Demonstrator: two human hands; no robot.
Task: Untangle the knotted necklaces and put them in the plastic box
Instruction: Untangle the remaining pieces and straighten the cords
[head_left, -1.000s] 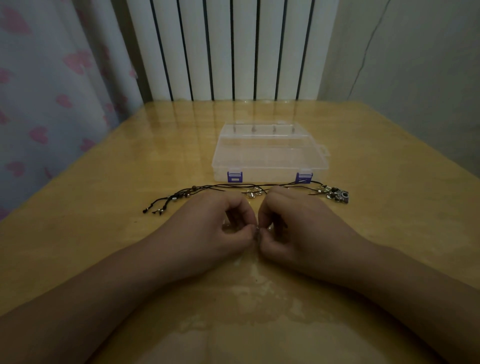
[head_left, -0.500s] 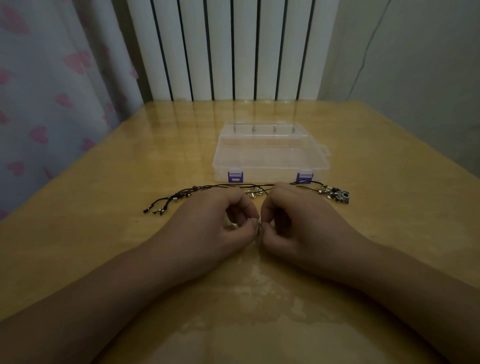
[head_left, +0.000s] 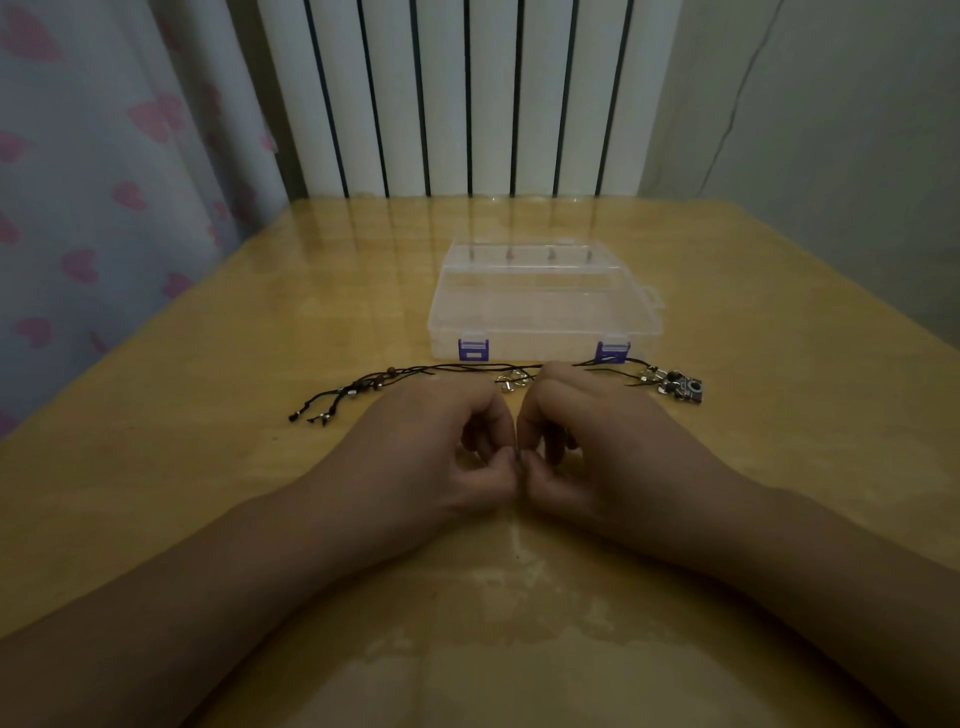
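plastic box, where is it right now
In the head view the clear plastic box sits closed on the wooden table at centre, just beyond the black cord necklaces and both hands, in front of the radiator.

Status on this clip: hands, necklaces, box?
Left hand and right hand pinching something small together. Black cord necklaces still on table. Plastic box closed, nothing blocking it.

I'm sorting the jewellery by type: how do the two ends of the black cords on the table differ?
The left cord ends fan into loose strands tipped with small beads; the right cord ends carry a chunky metal pendant. The left end lies nearer the camera, the right beside the plastic box. Both rest on the table.
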